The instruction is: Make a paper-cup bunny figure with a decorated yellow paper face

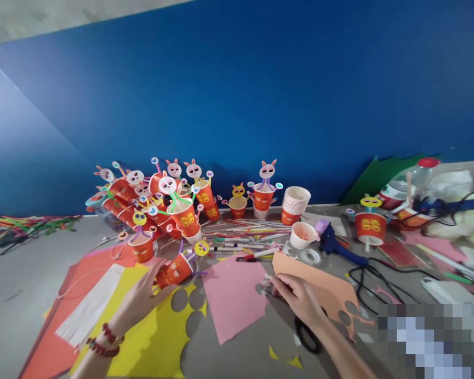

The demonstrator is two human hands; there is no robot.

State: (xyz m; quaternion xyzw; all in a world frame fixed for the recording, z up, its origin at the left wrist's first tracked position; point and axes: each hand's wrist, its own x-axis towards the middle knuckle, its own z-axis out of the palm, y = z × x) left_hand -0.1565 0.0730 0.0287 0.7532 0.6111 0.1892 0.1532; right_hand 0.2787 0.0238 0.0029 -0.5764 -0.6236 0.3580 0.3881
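Note:
My left hand, with red beads at the wrist, is closed around a red paper cup tipped on its side. A yellow paper animal face and purple stems stick out of that cup's mouth. Over the pink sheet's right edge, my right hand has its thumb and fingers drawn together. Small whitish bits show at its fingertips; whether it pinches one is unclear. Black scissor handles lie partly beneath the right wrist. Between the hands is a pink paper sheet, beside a yellow sheet with round cutouts.
Several decorated red cups crowd the back left. A stack of paper cups stands near the blue wall, with markers in front. To the right are a blue glue gun, a tape roll, black cables and orange paper.

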